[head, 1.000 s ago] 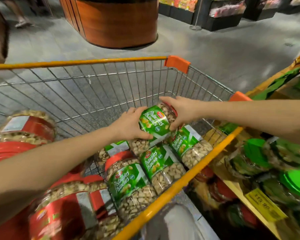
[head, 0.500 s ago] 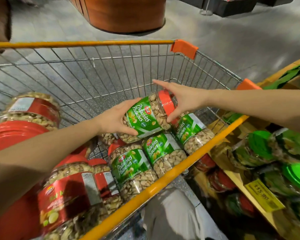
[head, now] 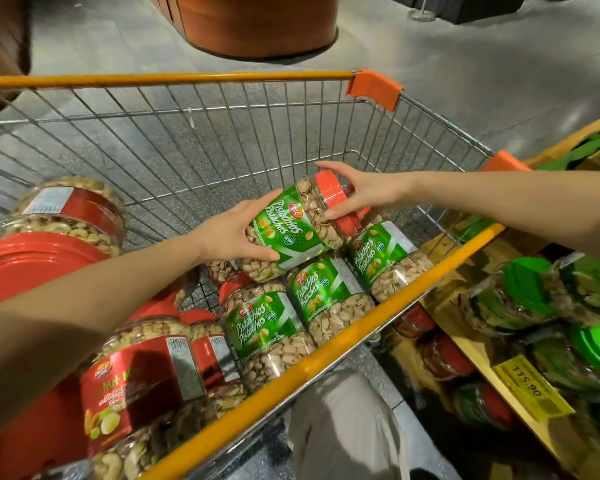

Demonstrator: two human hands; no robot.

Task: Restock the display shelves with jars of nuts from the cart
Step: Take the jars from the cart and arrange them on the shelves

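Note:
A pistachio jar [head: 293, 228] with a green label and a red lid lies tilted above the other jars in the wire cart [head: 201, 150]. My left hand [head: 234, 235] grips its clear bottom end. My right hand [head: 359, 190] grips the red lid end. Three more green-label pistachio jars [head: 321, 297] lie along the cart's near right side. Red-label mixed-nut jars [head: 136, 379] fill the cart's left part. The display shelf [head: 534, 382] at the right holds green-lidded jars [head: 520, 289].
The cart's orange rim [head: 343, 355] runs diagonally between the jars and the shelf. A yellow price tag [head: 530, 388] hangs on the shelf edge. A round wooden display base [head: 257, 26] stands on the grey floor beyond the cart. My trouser leg [head: 340, 431] shows below.
Both hands have lifted the pistachio jar a little off the pile and turned it, so that its red lid now shows plainly under my right hand. The view has tipped downward.

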